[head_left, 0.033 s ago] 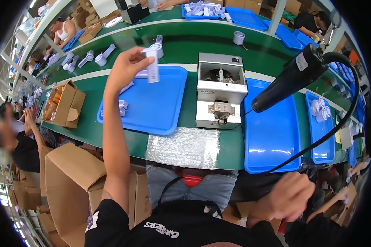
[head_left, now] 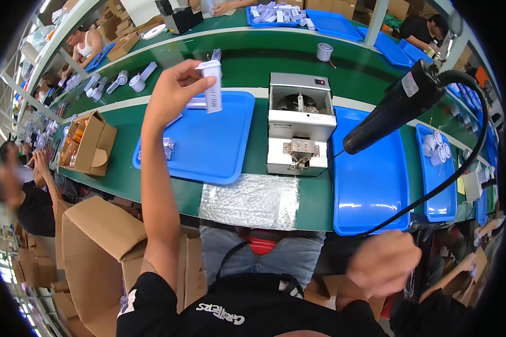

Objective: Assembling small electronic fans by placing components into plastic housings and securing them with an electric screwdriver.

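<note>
Raised over the far left part of a blue tray [head_left: 230,140], my left hand [head_left: 171,95] pinches a pale lilac plastic housing [head_left: 212,90] between thumb and fingers. The piece is elongated, held upright, and has lettering down its face. Several more lilac plastic parts [head_left: 167,147] lie in that tray, some of them hidden behind my left forearm. My right hand [head_left: 385,263] hovers before the bench edge, below the right-hand blue tray [head_left: 371,196]. Its fingers look curled but are smeared by motion, and nothing held can be made out.
A grey screw-feeding machine [head_left: 301,126] stands between the trays. A black electric screwdriver [head_left: 391,109] hangs over the right tray, its cable curving down. Bubble wrap [head_left: 250,202] lies at the front edge. Small box [head_left: 93,143] sits left; a large carton [head_left: 95,253] is below.
My left hand has shifted slightly right with the lilac housing, whose lettered face is turned more toward me. My right hand has moved a little left.
</note>
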`<state>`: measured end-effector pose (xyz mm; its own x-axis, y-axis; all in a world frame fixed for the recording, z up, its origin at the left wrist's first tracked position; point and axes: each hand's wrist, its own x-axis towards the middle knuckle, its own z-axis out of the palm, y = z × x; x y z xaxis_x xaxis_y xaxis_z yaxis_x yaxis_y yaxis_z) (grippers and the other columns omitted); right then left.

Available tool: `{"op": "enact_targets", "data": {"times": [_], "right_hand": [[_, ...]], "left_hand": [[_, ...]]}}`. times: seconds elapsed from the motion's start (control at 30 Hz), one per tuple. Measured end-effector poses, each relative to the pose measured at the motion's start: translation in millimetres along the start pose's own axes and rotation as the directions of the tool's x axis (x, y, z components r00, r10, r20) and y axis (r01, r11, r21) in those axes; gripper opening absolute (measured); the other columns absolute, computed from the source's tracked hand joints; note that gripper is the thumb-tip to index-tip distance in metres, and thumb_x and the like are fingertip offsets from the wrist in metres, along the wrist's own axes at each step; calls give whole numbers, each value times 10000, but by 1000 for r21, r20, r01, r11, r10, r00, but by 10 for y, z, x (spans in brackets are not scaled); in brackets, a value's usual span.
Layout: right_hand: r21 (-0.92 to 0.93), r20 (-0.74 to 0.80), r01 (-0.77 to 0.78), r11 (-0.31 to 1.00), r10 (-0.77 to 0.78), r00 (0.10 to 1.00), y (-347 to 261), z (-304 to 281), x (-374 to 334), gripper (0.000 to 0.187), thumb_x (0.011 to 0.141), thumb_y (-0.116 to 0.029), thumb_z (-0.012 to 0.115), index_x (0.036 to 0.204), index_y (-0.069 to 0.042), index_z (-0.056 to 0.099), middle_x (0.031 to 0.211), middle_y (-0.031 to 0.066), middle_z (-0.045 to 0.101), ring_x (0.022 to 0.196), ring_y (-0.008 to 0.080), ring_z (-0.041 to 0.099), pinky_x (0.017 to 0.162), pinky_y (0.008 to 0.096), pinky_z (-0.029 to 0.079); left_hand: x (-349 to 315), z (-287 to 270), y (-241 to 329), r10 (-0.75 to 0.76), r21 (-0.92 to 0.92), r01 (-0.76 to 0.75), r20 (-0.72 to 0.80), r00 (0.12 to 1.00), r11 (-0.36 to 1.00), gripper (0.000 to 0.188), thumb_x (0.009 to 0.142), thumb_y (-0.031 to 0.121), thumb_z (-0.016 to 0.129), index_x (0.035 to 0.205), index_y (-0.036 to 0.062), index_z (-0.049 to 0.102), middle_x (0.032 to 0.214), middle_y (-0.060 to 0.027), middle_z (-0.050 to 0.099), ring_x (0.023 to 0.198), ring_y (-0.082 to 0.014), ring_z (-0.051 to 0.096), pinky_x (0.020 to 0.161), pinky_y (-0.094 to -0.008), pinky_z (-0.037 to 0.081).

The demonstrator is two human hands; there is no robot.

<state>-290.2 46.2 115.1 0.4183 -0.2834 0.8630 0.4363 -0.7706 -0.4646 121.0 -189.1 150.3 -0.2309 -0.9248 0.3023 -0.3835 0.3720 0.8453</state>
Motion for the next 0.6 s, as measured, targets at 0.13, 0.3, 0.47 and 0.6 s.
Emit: {"op": "enact_targets", "data": {"times": [0.13, 0.3, 0.47, 0.6], "right_hand": [[-519, -456, -600, 608, 396, 797, 367, 615, 675, 444, 839, -30, 814, 1263, 16, 691, 1208, 206, 695, 995, 332, 715, 823, 356, 571], [-405, -651, -618, 674, 262, 713, 844, 774, 678, 562, 890, -39, 796, 1396, 39, 566, 1309, 246, 640, 1083, 350, 687, 837, 376, 562], [-391, -584, -595, 702, 310, 750, 818, 669, 259, 541, 915, -80, 782, 1397, 42, 570, 1259, 224, 614, 1088, 330, 671, 872, 393, 560], [-271, -544, -666, 695, 460, 701, 839, 852, -130, 441, 849, -108, 874, 1237, 18, 705, 1126, 161, 669, 1008, 284, 681, 862, 347, 558]], "left_hand": [[-382, 424, 738, 106, -221, -85, 85, 991, 972, 331, 937, 102, 817, 1202, -18, 659, 1051, -76, 758, 960, -126, 736, 830, -277, 574], [-774, 928, 1133, 133, -333, -42, 255, 958, 942, 430, 862, 78, 875, 1185, 2, 602, 1065, -83, 737, 937, -135, 740, 787, -265, 585], [-473, 826, 918, 128, -421, -19, 232, 964, 907, 247, 997, 221, 758, 1059, 2, 662, 885, -57, 718, 784, -120, 712, 714, -248, 564], [532, 968, 477, 200, -160, -169, 196, 960, 972, 251, 1042, 253, 698, 981, 10, 709, 844, -45, 713, 752, -98, 681, 678, -256, 541]]}}
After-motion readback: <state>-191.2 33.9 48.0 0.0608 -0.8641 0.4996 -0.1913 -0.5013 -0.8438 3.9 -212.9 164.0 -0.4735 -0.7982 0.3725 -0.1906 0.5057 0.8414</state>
